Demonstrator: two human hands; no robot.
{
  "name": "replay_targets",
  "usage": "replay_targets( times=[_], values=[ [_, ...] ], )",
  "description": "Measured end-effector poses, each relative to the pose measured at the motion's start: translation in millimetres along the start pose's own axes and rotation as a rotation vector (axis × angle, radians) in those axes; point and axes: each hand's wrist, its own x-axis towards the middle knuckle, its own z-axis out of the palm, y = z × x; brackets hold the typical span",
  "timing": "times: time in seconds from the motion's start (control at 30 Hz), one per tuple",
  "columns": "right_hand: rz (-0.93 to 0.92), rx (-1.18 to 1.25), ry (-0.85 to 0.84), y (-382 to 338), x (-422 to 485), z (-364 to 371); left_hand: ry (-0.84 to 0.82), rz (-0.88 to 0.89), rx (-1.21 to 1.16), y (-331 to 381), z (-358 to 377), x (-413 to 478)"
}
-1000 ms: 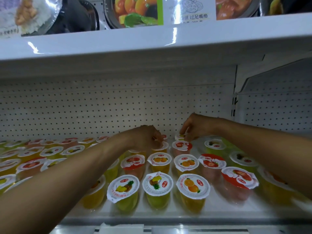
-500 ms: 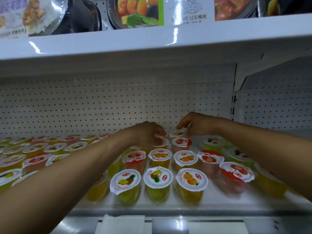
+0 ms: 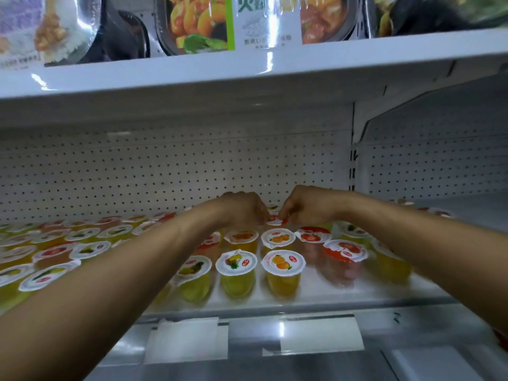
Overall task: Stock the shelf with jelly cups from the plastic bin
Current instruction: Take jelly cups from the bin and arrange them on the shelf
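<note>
Cup (image 3: 275, 220) at 12 o'clock mostly hidden: L hand (image 3: 244, 209) & R hand (image 3: 312, 207) both pinch its rim (body out of sight); lid white w/ red print.

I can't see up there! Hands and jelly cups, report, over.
Left hand, right hand pinch one red-lidded jelly cup, back row. Nothing in the way.

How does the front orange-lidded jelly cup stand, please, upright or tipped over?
Upright: the orange-lidded cup stands on its base on the shelf, sealed lid level on top.
</note>
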Motion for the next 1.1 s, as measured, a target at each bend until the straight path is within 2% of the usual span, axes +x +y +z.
replay_targets(
  times=[0.07, 0.3, 0.53, 0.67, 0.83, 0.93, 1.1],
  values=[
    [0.013, 0.012, 0.025, -3, -4, -2, -0.018, -0.003, 0.023, 1, -1, -1],
    [0.043, -0.029, 0.046, -6, -21, -4, -0.003, 0.016, -0.11, 3, -1, -12],
    [-0.039, -0.045, 0.294, -12, -92, -8, 0.256, 0.176, -0.388, 19, 0, -76],
    [-0.031, -0.348, 0.254, -19, -130, -1, 0.365, 0.249, -0.2, 34, 18, -107],
    [-0.06, -0.664, 0.285, -15, -145, 10, 0.398, 0.125, 0.092, 44, 33, -116],
    [-0.06, -0.686, 0.295, -13, -145, 14, 0.404, 0.122, 0.135, 47, 37, -116],
    [-0.05, -0.571, 0.317, -15, -145, 18, 0.415, 0.101, 0.188, 44, 38, -114]
  ],
)
